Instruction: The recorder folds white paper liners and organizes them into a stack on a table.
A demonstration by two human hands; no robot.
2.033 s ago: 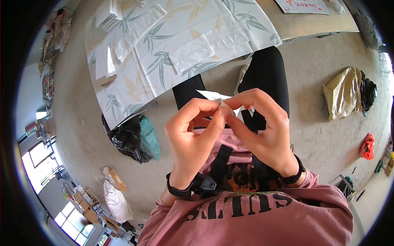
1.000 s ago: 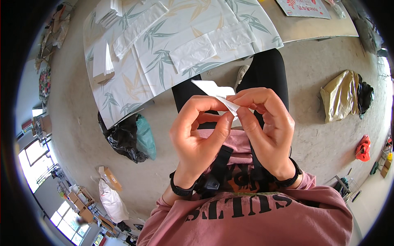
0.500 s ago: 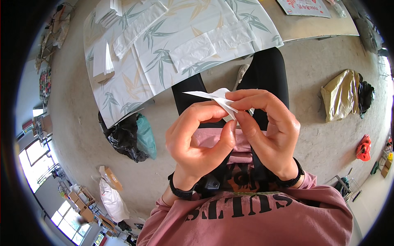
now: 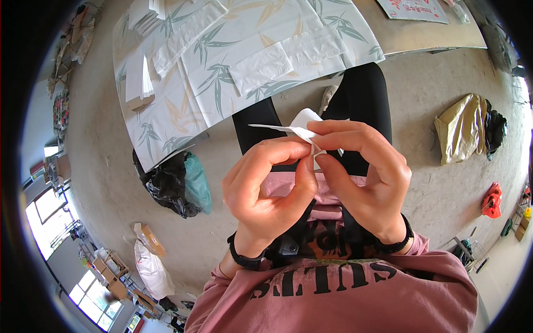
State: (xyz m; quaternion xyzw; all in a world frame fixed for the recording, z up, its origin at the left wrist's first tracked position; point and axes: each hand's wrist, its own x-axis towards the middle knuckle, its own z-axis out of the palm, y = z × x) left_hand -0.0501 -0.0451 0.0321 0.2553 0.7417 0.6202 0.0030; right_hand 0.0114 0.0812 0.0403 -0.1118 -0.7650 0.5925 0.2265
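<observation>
A small white folded piece of paper [image 4: 305, 119] is held up above my lap, with a thin flap pointing left. My left hand [image 4: 267, 178] pinches its lower left side between thumb and index finger. My right hand [image 4: 367, 172] grips the right side, fingers on top and thumb below. The fingertips of both hands nearly meet and hide the lower folds. On the table beyond lie a flat white plastic sleeve [image 4: 261, 69], another long plastic sleeve [image 4: 191, 40] and a bundle of white paper pieces [image 4: 137, 80].
A table with a leaf-patterned cloth [image 4: 166, 119] stands ahead, a stack of folded white papers [image 4: 146, 18] at its far left. Black bag [image 4: 169, 186] and teal bag [image 4: 197, 186] lie on the floor at left; a gold bag [image 4: 459, 130] and a red bag [image 4: 492, 201] at right.
The paper has turned slightly between my fingers: its upper flap stands higher and wider, and the left flap looks thinner. My right thumb has shifted a little; both hands keep their grip.
</observation>
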